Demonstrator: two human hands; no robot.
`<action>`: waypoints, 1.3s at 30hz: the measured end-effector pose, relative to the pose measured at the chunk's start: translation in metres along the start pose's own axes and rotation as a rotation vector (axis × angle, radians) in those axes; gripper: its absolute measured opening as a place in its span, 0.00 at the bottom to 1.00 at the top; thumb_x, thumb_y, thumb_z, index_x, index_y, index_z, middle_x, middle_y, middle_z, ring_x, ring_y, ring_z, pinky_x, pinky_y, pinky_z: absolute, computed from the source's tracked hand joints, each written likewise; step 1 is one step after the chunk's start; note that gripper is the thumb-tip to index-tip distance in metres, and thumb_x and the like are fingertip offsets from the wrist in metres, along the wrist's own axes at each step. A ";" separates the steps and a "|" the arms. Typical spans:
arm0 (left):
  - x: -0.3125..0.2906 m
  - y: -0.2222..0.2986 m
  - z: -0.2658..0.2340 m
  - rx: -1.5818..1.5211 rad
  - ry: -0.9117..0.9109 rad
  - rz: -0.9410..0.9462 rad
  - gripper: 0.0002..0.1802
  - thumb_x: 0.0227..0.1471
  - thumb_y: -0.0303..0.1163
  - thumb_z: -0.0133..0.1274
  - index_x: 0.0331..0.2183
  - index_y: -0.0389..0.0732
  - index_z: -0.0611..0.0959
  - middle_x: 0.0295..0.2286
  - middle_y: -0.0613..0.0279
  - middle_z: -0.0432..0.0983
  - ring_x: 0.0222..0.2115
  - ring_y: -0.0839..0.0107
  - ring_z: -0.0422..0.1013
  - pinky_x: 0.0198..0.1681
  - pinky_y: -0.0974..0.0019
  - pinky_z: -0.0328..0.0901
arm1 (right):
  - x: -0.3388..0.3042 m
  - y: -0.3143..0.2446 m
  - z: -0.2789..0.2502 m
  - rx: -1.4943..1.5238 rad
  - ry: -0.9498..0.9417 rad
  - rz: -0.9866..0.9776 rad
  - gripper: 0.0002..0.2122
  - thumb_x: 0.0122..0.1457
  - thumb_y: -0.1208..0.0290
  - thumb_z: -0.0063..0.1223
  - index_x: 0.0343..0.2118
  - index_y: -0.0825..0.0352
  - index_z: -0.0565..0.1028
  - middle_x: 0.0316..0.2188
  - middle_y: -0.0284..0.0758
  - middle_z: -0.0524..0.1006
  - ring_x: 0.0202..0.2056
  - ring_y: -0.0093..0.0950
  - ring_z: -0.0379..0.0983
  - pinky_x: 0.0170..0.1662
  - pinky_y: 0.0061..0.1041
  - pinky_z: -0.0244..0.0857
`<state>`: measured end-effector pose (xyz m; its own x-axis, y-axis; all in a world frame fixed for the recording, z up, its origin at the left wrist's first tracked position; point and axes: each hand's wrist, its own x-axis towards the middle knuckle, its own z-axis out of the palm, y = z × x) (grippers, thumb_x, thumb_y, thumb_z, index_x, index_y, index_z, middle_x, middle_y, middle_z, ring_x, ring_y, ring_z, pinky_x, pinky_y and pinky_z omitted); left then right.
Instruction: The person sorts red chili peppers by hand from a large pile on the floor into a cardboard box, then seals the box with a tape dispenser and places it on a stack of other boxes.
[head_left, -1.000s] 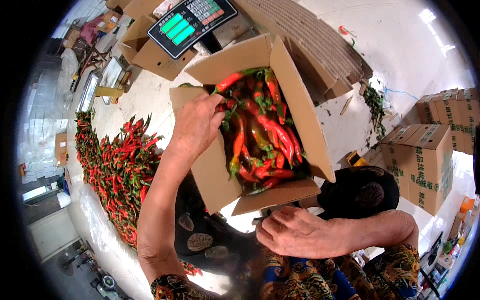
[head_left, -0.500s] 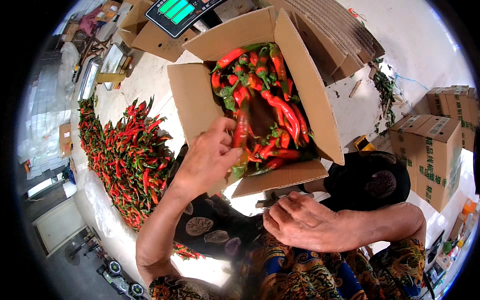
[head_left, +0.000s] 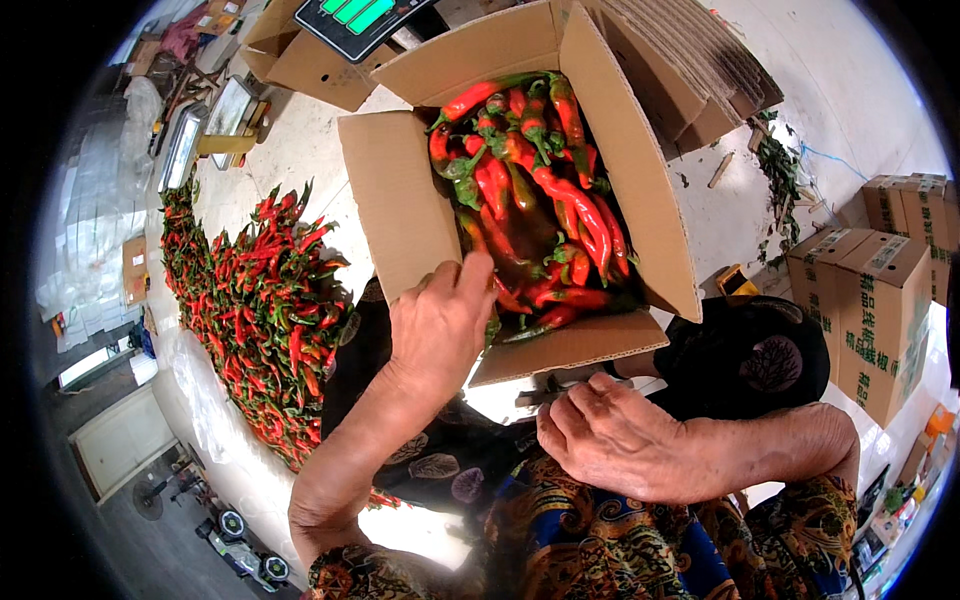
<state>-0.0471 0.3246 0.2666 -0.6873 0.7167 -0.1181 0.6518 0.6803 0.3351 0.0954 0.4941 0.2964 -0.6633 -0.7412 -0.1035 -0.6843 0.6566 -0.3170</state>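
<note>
An open cardboard box (head_left: 395,195) stands in front of me with red and green chili peppers (head_left: 560,205) inside. My left hand (head_left: 440,315) is at the box's left side, by the near corner. Its fingers are closed round a reddish-green chili pepper (head_left: 473,232), partly hidden behind them. My right hand (head_left: 620,440) hangs before my body, below the near flap (head_left: 570,358). Its fingers are curled in, and whatever they may hold is hidden.
A large heap of chili peppers (head_left: 270,320) lies on the floor to the left. A scale display (head_left: 355,15) and flattened cardboard (head_left: 690,70) are at the far side. Closed printed cartons (head_left: 880,320) stand at the right. Leaf scraps (head_left: 775,185) litter the floor nearby.
The pepper in my left hand has shifted left and lower, away from the middle of the box, toward its left wall. My right hand stays curled in nearly the same place.
</note>
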 end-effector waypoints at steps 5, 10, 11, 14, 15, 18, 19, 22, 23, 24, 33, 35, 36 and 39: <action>0.001 0.004 -0.001 -0.090 -0.297 0.200 0.10 0.46 0.32 0.60 0.33 0.40 0.82 0.29 0.57 0.74 0.33 0.55 0.74 0.35 0.54 0.69 | -0.002 0.000 0.003 -0.035 0.029 0.003 0.14 0.43 0.65 0.54 0.31 0.69 0.76 0.23 0.32 0.72 0.27 0.25 0.67 0.30 0.26 0.60; 0.025 0.008 0.003 0.115 -0.629 0.214 0.09 0.46 0.36 0.58 0.28 0.41 0.83 0.28 0.56 0.74 0.35 0.56 0.74 0.36 0.52 0.69 | 0.000 -0.002 0.009 -0.025 -0.075 -0.021 0.13 0.43 0.65 0.52 0.31 0.67 0.76 0.23 0.32 0.71 0.27 0.25 0.66 0.31 0.26 0.58; 0.030 0.010 0.004 0.140 -0.680 0.226 0.08 0.46 0.35 0.58 0.27 0.41 0.83 0.27 0.56 0.75 0.34 0.56 0.74 0.36 0.52 0.69 | -0.001 -0.002 0.009 -0.037 -0.042 -0.003 0.13 0.43 0.65 0.52 0.30 0.67 0.76 0.23 0.32 0.70 0.27 0.25 0.66 0.30 0.26 0.58; 0.039 0.008 -0.002 0.033 -0.717 0.166 0.10 0.40 0.33 0.53 0.20 0.36 0.80 0.24 0.49 0.78 0.30 0.50 0.75 0.35 0.51 0.69 | -0.004 -0.002 0.014 -0.084 0.114 0.014 0.12 0.44 0.64 0.51 0.29 0.66 0.75 0.22 0.32 0.70 0.27 0.25 0.66 0.30 0.26 0.57; 0.042 0.007 -0.007 -0.048 -0.750 0.148 0.10 0.39 0.34 0.53 0.20 0.36 0.80 0.23 0.48 0.77 0.29 0.49 0.75 0.34 0.51 0.68 | -0.008 0.000 0.019 -0.106 0.197 0.004 0.12 0.45 0.64 0.51 0.29 0.66 0.75 0.23 0.33 0.70 0.27 0.25 0.66 0.30 0.26 0.57; 0.047 0.002 -0.032 -0.281 -0.850 0.106 0.10 0.38 0.33 0.52 0.22 0.36 0.80 0.22 0.48 0.76 0.28 0.49 0.75 0.32 0.52 0.68 | -0.011 0.001 0.024 -0.108 0.267 0.006 0.12 0.45 0.64 0.50 0.29 0.67 0.75 0.23 0.33 0.70 0.27 0.26 0.66 0.30 0.26 0.56; 0.046 -0.002 -0.036 -0.337 -0.839 0.096 0.09 0.39 0.33 0.54 0.21 0.36 0.79 0.21 0.50 0.75 0.26 0.53 0.74 0.30 0.54 0.67 | -0.011 0.000 0.023 -0.101 0.240 0.017 0.12 0.46 0.63 0.50 0.29 0.67 0.75 0.23 0.33 0.70 0.27 0.26 0.66 0.30 0.26 0.56; 0.042 -0.008 -0.034 -0.461 -0.769 0.160 0.10 0.41 0.32 0.57 0.21 0.35 0.77 0.21 0.54 0.71 0.22 0.58 0.72 0.27 0.58 0.66 | -0.010 -0.004 0.019 -0.052 0.131 0.030 0.13 0.46 0.62 0.49 0.29 0.67 0.75 0.23 0.33 0.70 0.27 0.25 0.66 0.30 0.26 0.56; 0.040 -0.008 -0.024 -0.385 -0.732 0.216 0.10 0.41 0.32 0.57 0.21 0.36 0.77 0.21 0.54 0.71 0.23 0.57 0.72 0.27 0.57 0.66 | -0.008 -0.003 0.017 -0.027 0.093 0.017 0.13 0.46 0.62 0.49 0.29 0.67 0.75 0.23 0.33 0.70 0.27 0.25 0.66 0.30 0.26 0.56; 0.040 -0.005 -0.013 -0.309 -0.695 0.273 0.09 0.42 0.32 0.56 0.21 0.36 0.77 0.21 0.54 0.70 0.23 0.56 0.72 0.28 0.56 0.66 | -0.006 -0.003 0.016 -0.004 0.055 0.006 0.13 0.46 0.62 0.49 0.28 0.67 0.75 0.23 0.33 0.70 0.27 0.25 0.65 0.30 0.26 0.56; 0.038 0.012 0.026 -0.107 -0.467 0.372 0.08 0.45 0.32 0.60 0.27 0.39 0.78 0.26 0.55 0.72 0.32 0.53 0.72 0.35 0.51 0.67 | -0.002 -0.003 0.010 -0.044 -0.052 0.066 0.14 0.44 0.60 0.50 0.28 0.67 0.74 0.22 0.32 0.70 0.26 0.25 0.64 0.30 0.25 0.54; 0.032 0.013 0.030 -0.065 -0.474 0.353 0.08 0.45 0.31 0.59 0.28 0.39 0.79 0.27 0.55 0.73 0.32 0.53 0.72 0.35 0.52 0.67 | -0.002 -0.004 0.009 -0.043 -0.048 0.048 0.14 0.44 0.60 0.51 0.28 0.67 0.75 0.21 0.32 0.70 0.25 0.25 0.64 0.30 0.25 0.54; 0.033 0.015 0.031 -0.046 -0.476 0.349 0.08 0.46 0.31 0.59 0.28 0.39 0.79 0.27 0.55 0.73 0.32 0.53 0.73 0.35 0.52 0.68 | -0.003 -0.002 0.008 -0.026 -0.048 0.044 0.14 0.44 0.61 0.51 0.28 0.67 0.75 0.21 0.32 0.70 0.26 0.25 0.64 0.30 0.25 0.54; 0.037 0.017 0.018 -0.072 -0.439 0.324 0.08 0.46 0.31 0.59 0.30 0.40 0.79 0.27 0.55 0.73 0.31 0.53 0.73 0.34 0.53 0.68 | -0.002 -0.005 0.012 -0.035 -0.065 0.066 0.14 0.42 0.62 0.52 0.28 0.68 0.75 0.22 0.32 0.70 0.26 0.25 0.64 0.30 0.26 0.55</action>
<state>-0.0556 0.3649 0.2510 -0.2465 0.8950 -0.3718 0.7740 0.4127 0.4802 0.1039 0.4903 0.2873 -0.6868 -0.7032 -0.1840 -0.6510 0.7077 -0.2746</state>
